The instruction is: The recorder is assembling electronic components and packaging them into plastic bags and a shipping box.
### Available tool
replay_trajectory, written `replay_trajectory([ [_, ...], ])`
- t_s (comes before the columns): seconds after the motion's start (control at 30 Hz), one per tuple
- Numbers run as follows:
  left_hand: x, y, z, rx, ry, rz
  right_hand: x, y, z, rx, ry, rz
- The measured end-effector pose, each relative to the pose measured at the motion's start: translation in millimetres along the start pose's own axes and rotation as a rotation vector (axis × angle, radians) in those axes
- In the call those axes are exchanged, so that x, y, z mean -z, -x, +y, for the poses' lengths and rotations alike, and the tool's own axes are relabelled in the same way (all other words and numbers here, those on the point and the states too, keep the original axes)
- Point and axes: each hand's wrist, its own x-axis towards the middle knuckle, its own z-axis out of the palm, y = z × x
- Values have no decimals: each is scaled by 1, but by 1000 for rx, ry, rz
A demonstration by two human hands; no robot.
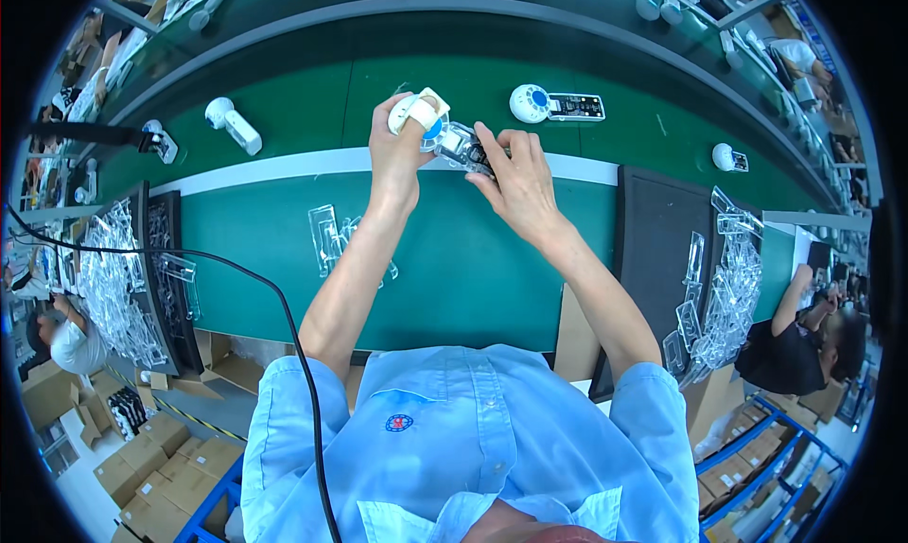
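Above the bench's far edge, my left hand (392,160) is closed around the round white head of a ball-headed device (458,148), which shows a blue patch near the thumb. A pale wrap covers part of a digit on that hand. My right hand (523,179) pinches the device's other end, a clear plastic and dark section, between thumb and fingers. Fine details there are hidden by the fingers. Clear plastic frames (324,236) lie on the green bench (463,288), some partly behind my left forearm.
Similar devices stand on the far green surface: one with a bare circuit board (575,107), one white-bodied (243,131). Piles of clear plastic parts flank the bench at left (113,278) and right (728,297). A black cable (284,302) crosses my left side. Other people sit at both sides.
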Motion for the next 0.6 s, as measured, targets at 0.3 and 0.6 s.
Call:
replay_trajectory([
  [0.3, 18, 26, -6, -82, 200, -58, -17, 22, -14, -92, -224, 30],
  [0.6, 20, 49, -44, 70, 337, -155, -14, 36, -46, -133, -192, 54],
])
